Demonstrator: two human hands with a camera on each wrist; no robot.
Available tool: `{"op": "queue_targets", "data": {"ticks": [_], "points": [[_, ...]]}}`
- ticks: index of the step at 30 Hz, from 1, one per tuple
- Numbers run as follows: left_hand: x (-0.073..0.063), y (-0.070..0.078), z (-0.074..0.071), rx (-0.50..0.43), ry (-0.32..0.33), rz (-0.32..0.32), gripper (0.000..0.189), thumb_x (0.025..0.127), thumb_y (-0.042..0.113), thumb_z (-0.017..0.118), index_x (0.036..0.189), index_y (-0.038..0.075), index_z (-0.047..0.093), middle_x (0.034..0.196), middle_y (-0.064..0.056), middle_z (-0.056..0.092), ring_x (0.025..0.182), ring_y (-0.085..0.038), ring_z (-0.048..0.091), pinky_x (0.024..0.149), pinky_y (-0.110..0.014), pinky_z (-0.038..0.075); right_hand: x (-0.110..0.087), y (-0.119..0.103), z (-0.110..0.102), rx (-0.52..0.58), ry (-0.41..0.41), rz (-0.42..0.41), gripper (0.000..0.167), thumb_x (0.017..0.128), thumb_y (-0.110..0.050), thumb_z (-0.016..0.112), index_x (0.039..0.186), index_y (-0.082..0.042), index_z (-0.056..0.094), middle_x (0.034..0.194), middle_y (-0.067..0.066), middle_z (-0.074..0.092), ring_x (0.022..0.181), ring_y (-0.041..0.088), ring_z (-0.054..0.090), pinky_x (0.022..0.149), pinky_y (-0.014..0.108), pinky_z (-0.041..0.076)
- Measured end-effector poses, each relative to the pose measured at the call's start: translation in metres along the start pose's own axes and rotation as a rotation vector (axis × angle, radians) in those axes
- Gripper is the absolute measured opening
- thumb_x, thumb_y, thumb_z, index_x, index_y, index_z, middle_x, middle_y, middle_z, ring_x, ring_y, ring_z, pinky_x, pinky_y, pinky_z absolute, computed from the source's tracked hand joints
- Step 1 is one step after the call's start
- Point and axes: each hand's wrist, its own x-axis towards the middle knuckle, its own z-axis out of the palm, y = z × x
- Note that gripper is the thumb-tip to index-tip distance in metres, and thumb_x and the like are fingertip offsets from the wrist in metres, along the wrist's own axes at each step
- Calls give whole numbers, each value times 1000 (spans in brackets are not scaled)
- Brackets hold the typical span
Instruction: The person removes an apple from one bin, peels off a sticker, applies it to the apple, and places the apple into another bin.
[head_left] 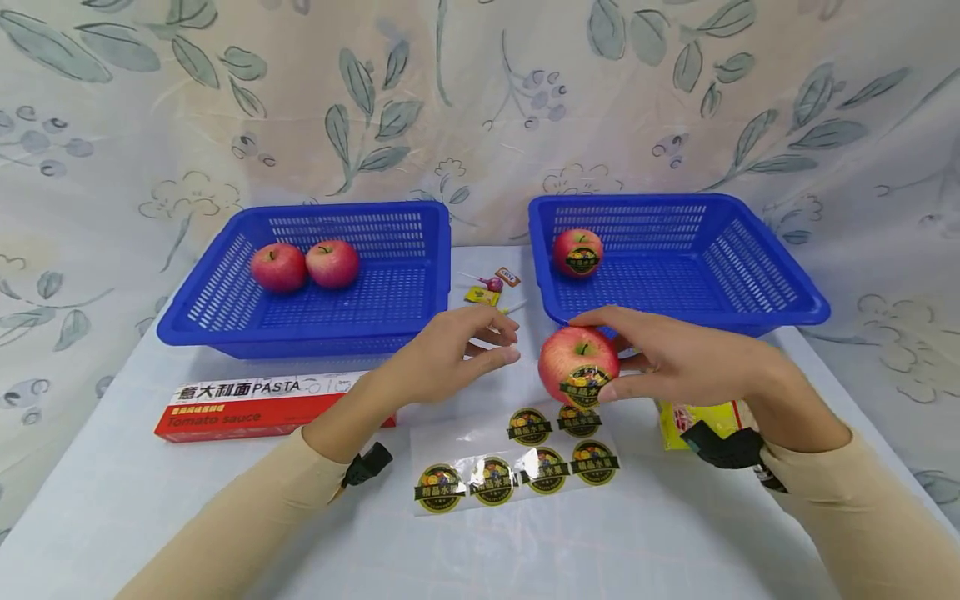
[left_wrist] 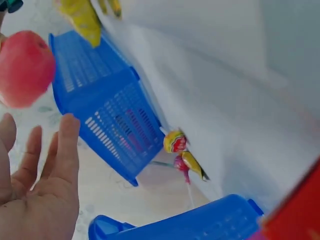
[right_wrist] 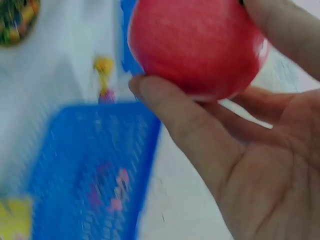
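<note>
My right hand (head_left: 667,354) grips a red apple (head_left: 573,354) between thumb and fingers, above the table and in front of the right basket. A round black-and-gold sticker (head_left: 586,386) is on the apple's front, by my thumb. In the right wrist view the same apple (right_wrist: 195,45) fills the top, fingers curled round its side. My left hand (head_left: 453,354) hovers to the left of the apple with nothing in it, its fingers loosely bent. Beneath the two hands lies a clear sheet of round stickers (head_left: 492,481).
The left blue basket (head_left: 322,333) holds two apples (head_left: 332,264). Inside the right blue basket (head_left: 690,317) sits one stickered apple (head_left: 577,252). Between them lie a lollipop (head_left: 492,284) and small candies. A pasta box (head_left: 262,408) is at left, a yellow packet (head_left: 701,421) by my right wrist.
</note>
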Motion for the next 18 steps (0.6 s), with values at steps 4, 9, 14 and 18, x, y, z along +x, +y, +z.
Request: {"op": "queue_targets", "data": {"ticks": [4, 9, 14, 18], "points": [[11, -3, -4, 9, -19, -52, 36, 105, 29, 61, 138, 14, 56, 139, 2, 59, 118, -13, 67, 94, -29, 57, -7, 5, -31, 47, 29, 11, 65, 97, -25, 73, 152, -21, 37, 146, 2, 48, 133, 25, 56, 101, 32, 54], [26, -5, 6, 29, -63, 7, 53, 104, 24, 62, 154, 16, 45, 155, -7, 42, 125, -23, 63, 92, -26, 57, -7, 11, -63, 31, 134, 40, 66, 95, -16, 75, 150, -22, 40, 147, 0, 45, 135, 29, 55, 102, 39, 52], [38, 2, 10, 132, -115, 38, 56, 104, 25, 62, 157, 19, 43, 165, -8, 30, 142, -24, 47, 96, -29, 56, -1, 22, -84, -2, 200, 69, 70, 93, -13, 77, 151, -18, 40, 149, 3, 44, 137, 33, 51, 104, 46, 49], [47, 9, 11, 237, -153, 64, 52, 104, 24, 62, 154, 19, 48, 167, -8, 29, 149, -25, 39, 102, -34, 53, 3, 36, -99, 12, 223, 97, 73, 93, -11, 76, 153, -15, 36, 152, 6, 41, 139, 43, 48, 100, 34, 53]]}}
